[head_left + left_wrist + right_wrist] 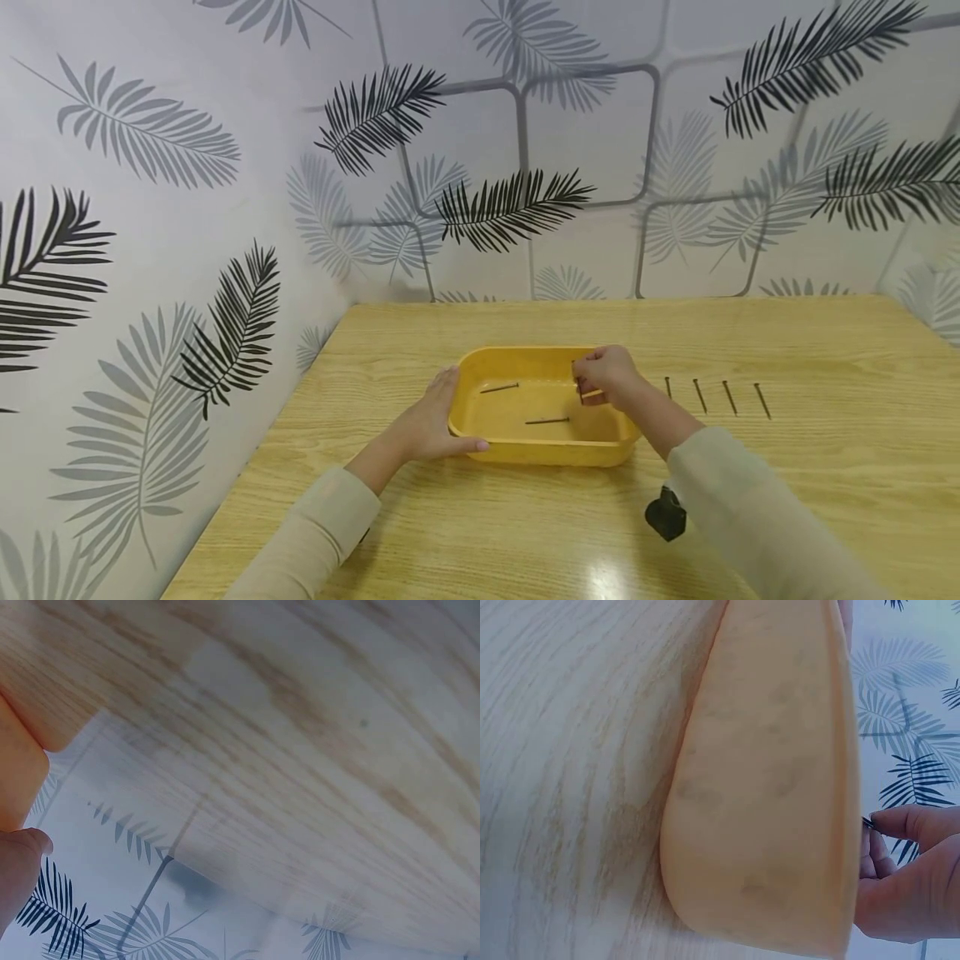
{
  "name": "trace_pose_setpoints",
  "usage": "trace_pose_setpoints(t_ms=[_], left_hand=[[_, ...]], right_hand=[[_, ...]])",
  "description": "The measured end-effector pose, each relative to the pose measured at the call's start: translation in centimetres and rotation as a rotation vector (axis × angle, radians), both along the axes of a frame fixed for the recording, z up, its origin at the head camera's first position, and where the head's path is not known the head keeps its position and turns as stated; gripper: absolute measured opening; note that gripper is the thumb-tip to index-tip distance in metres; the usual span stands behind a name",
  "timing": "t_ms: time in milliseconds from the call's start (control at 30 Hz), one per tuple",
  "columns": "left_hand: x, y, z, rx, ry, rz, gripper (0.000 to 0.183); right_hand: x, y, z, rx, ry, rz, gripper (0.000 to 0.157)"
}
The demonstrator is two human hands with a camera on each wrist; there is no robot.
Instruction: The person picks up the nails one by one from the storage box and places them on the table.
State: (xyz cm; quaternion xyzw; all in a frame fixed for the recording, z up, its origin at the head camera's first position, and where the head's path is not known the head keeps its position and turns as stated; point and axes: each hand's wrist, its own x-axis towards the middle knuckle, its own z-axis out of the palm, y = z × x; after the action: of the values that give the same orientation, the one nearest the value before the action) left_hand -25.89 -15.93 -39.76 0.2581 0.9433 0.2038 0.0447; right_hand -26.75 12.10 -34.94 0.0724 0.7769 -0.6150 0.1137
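Wall: white with grey and black palm-leaf prints (585, 150), standing behind and to the left of the yellow tray (555, 453).
Desk: pale wood-grain top (465, 533) under the tray, reaching past it on every side.
Tray: deep, with rounded corners and a raised rim, its long side facing the person.
Sleeves: light-coloured, the left sleeve (307, 533) in front of the tray's left end, the right sleeve (757, 508) in front and to its right.
Left hand: holds the tray's near left corner (431, 421), fingers along the left end, thumb over the near rim.
Right hand: above the tray's right part (609, 377), pinching one fastener.
Dark object: in front of the tray's near right corner (665, 514), beside the right sleeve; too unclear to name.
Held fastener: steeply tilted over the tray's inside (581, 393); screw or nail, cannot tell.
Loose fasteners: two on the tray floor, one farther back (499, 387), one nearer (547, 421).
Row of fasteners: four, spaced apart, right of the tray (730, 398), heads pointing away from the person.
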Motion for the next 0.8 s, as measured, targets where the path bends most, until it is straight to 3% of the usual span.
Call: trace_pose_setpoints(t_ms=[167,500,800], left_hand=[[0.0,0.0,0.0,0.004,0.002,-0.006,0.125],[-0.1,0.0,0.0,0.001,0.000,-0.002,0.124],[0.1,0.0,0.2,-0.016,-0.017,0.004,0.124]], right_hand=[[0.1,0.3,0.7,0.003,0.004,0.003,0.005],[0.6,1.7,2.0,0.026,0.025,0.013,0.030],[0.8,4.4,2.7,0.064,0.031,0.013,0.031]])
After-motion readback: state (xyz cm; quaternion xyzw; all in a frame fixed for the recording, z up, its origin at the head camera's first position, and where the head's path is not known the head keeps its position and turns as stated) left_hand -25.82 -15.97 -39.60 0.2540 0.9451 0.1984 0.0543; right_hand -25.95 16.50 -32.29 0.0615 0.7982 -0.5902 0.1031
